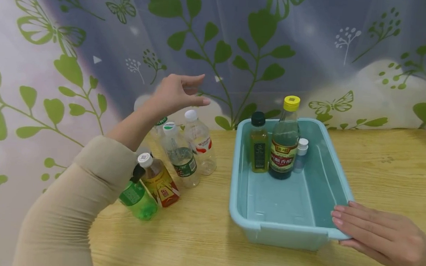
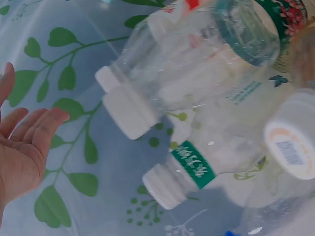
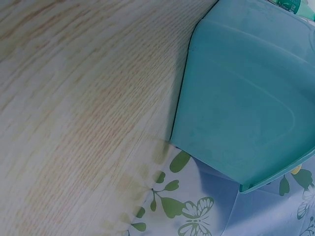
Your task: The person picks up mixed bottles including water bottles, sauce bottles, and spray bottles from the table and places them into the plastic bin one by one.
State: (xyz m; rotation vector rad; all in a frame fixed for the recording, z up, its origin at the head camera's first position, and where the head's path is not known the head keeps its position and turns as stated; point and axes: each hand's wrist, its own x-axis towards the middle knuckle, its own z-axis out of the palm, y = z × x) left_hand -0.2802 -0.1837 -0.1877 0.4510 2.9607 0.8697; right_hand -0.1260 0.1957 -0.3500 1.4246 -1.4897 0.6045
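My left hand (image 1: 180, 93) hovers above several bottles on the left, thumb and fingers apart with nothing between them. Below it stand a clear bottle with a white cap (image 1: 201, 142) and a clear bottle with a green label (image 1: 181, 157). Nearer me are a red-and-yellow labelled bottle (image 1: 160, 183) and a green bottle (image 1: 139, 200), partly behind my sleeve. My right hand (image 1: 387, 236) rests with straight fingers on the near right corner of a light blue plastic bin (image 1: 283, 237). In the right wrist view, the bin's side (image 3: 246, 98) shows but the hand does not.
Inside the bin stand a yellow-capped sauce bottle (image 1: 284, 148), a dark-capped oil bottle (image 1: 259, 146) and a small white-capped bottle (image 1: 300, 157). The wooden table (image 1: 190, 247) meets a leaf-patterned curtain (image 1: 222, 47) behind. Another bottle with a green neck label (image 2: 192, 164) stands in the left group.
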